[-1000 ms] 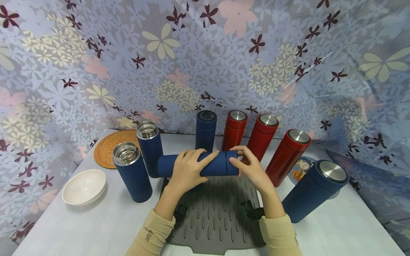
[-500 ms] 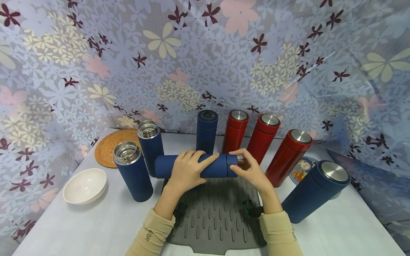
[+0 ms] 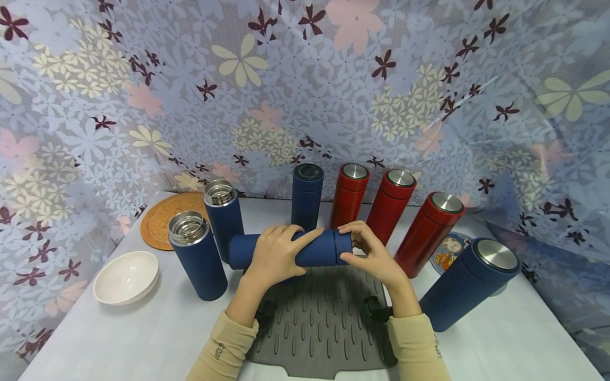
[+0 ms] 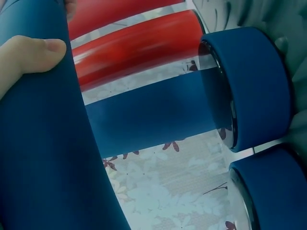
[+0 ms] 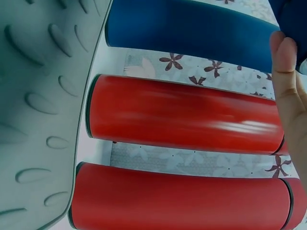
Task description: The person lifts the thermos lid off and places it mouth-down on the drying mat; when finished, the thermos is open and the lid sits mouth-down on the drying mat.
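While the left grip wraps a blue flask, the right grip pinches its lid.
The flask lies sideways across both grips, above a grey mat; beyond them stand a second blue flask and three red flasks, leftward two lidless flasks, rightward a steel-topped flask on the desk.

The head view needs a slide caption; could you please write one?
Left hand grips a sideways blue flask, right hand pinches its cap, and red flasks stand nearby.

Head view forward-down; wrist close-ups
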{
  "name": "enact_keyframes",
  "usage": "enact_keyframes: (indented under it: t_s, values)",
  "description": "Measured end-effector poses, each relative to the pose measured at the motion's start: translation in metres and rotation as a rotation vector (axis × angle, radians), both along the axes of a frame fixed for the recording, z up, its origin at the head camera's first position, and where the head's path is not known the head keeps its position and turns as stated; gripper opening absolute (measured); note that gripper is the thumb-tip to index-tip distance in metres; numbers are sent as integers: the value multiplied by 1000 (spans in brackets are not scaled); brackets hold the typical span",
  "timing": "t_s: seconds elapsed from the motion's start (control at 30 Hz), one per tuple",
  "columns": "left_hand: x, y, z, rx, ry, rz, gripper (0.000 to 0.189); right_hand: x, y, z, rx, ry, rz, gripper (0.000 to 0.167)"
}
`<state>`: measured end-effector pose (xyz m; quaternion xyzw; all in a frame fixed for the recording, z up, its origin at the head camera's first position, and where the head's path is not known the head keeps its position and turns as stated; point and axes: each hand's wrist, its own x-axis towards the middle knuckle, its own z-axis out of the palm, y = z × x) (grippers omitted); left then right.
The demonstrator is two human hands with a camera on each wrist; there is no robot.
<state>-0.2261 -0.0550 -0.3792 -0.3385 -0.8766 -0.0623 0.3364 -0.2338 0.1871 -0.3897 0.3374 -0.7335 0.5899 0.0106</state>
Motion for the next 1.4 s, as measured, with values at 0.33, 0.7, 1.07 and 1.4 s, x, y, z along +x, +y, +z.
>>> enact_keyframes:
  t_s: [0.33, 0.7, 1.07, 1.4]
  values:
    - [4, -3, 5, -13, -81, 4, 89, 3, 3, 3, 77, -12, -21, 69]
    - [4, -5, 6, -10, -188, -8, 84, 5, 1, 6, 95, -7, -21, 79]
    - [3, -7, 7, -58, -170, -2, 87, 4, 0, 12, 208, -170, -94, 58]
    - [2, -6, 6, -71, -129, -2, 89, 8, -4, 19, 338, -271, -236, 42]
